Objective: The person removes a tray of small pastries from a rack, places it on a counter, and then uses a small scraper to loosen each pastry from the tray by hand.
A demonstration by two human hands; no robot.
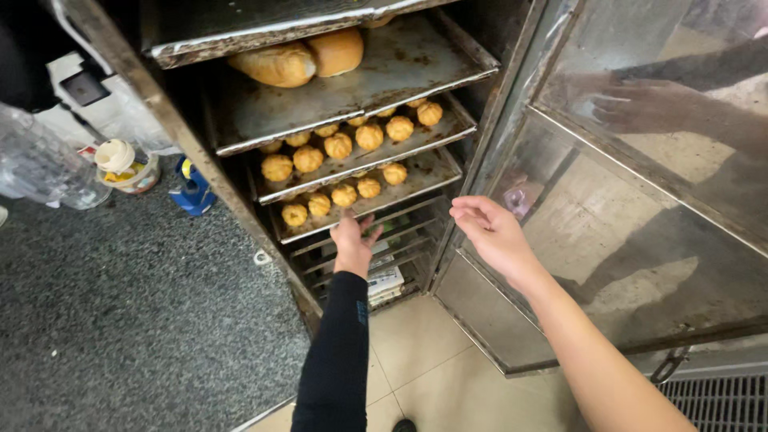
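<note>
Left hand (pixel 354 242) touches the lowest baking tray (pixel 416 178) edge, grip open, pastries (pixel 345 194) just above; right hand (pixel 492 232) open beside, holding nothing.

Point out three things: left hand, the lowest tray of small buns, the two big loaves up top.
left hand (pixel 354 240): head view, back of the hand, under the tray's front edge.
lowest tray of small buns (pixel 428 170): head view, bare metal at its right end.
big loaves (pixel 276 64): head view, crust of the front loaf.
</note>
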